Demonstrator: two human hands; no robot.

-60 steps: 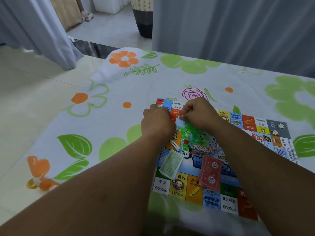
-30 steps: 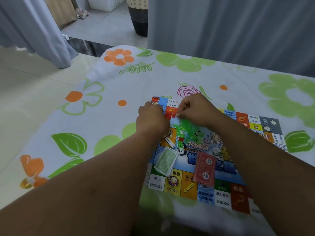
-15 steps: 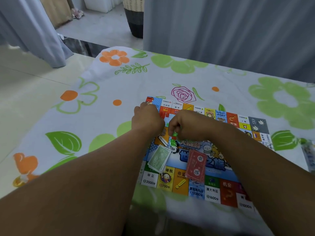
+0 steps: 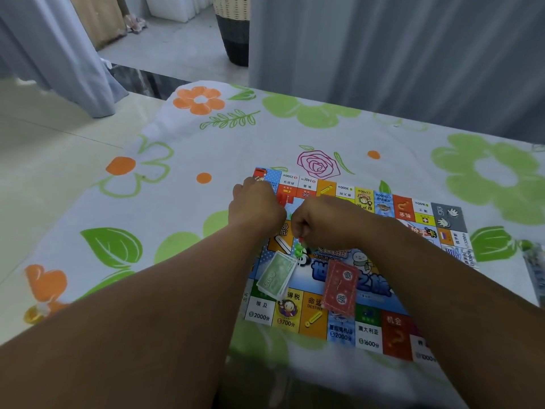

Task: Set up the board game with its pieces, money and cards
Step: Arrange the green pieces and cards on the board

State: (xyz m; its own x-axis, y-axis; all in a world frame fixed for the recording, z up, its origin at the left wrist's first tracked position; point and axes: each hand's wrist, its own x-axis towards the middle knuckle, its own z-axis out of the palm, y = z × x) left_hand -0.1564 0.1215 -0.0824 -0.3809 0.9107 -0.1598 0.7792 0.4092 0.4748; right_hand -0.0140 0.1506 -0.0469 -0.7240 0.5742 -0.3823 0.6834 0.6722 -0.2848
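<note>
On the flower-patterned counter (image 4: 206,149) the game board (image 4: 368,338) lies flat. On its near half a green money stack (image 4: 275,277) and a red card deck (image 4: 340,287) lie apart. Just beyond, the right hand (image 4: 321,222) curls downward, pinching small green pieces (image 4: 298,250) over the board. The left hand (image 4: 256,206) sits beside it at the board's left edge, knuckles up; I cannot tell whether it grips anything.
</note>
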